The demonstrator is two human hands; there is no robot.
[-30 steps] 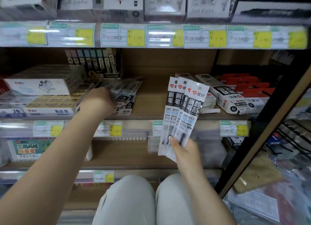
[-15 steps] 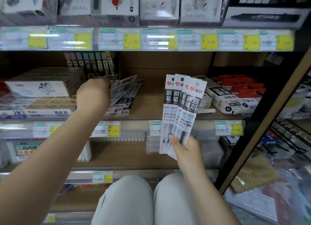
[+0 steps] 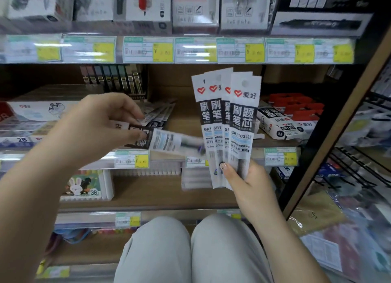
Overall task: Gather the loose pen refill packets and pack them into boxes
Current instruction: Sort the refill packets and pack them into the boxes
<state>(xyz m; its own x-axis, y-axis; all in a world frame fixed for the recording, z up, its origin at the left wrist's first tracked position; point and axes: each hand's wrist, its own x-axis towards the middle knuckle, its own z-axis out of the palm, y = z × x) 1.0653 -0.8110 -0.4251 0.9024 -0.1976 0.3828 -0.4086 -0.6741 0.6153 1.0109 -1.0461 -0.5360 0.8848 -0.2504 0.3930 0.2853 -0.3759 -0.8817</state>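
My right hand [image 3: 246, 184] grips the lower ends of several white-and-black pen refill packets [image 3: 228, 121], fanned upright in front of the middle shelf. My left hand [image 3: 103, 126] pinches one more refill packet [image 3: 163, 141] by its black end; it lies sideways, blurred, with its clear end reaching the fan. Behind my left hand a loose pile of refill packets [image 3: 157, 116] lies on the wooden shelf. A black-and-white refill box [image 3: 277, 123] lies on the same shelf to the right of the fan.
Red packs [image 3: 296, 109] sit at the shelf's right end, flat stationery boxes [image 3: 31, 117] at its left, small dark lead cases [image 3: 114, 79] at the back. Price labels line the shelf edges [image 3: 190, 49]. A slanted wooden post [image 3: 330, 138] borders the right. My knees [image 3: 190, 251] are below.
My left hand has come away from the shelf pile with one packet and carried it right, up to the fan. The right hand has raised the fan slightly.
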